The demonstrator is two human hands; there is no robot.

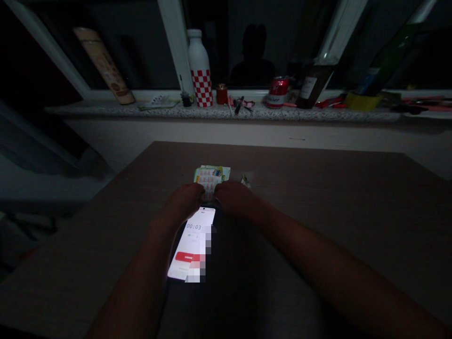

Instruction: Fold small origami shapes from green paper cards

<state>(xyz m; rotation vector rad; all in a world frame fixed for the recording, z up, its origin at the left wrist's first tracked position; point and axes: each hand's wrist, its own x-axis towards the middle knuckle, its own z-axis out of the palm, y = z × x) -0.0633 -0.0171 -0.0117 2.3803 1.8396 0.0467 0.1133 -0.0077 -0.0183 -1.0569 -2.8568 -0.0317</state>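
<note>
On the dim table, the cards, probably light and bendy, suit pinching at seven and five o'clock, where left hand and right hand rest, grip unclear.

At the centre, the left hand and right hand are covering the lower sides of the printed papers — whose lettering is looking too small to read. Pixel blocks are hiding the phone's right side, lower centre. The top edge is cutting off the green bottle, upper right.
</note>
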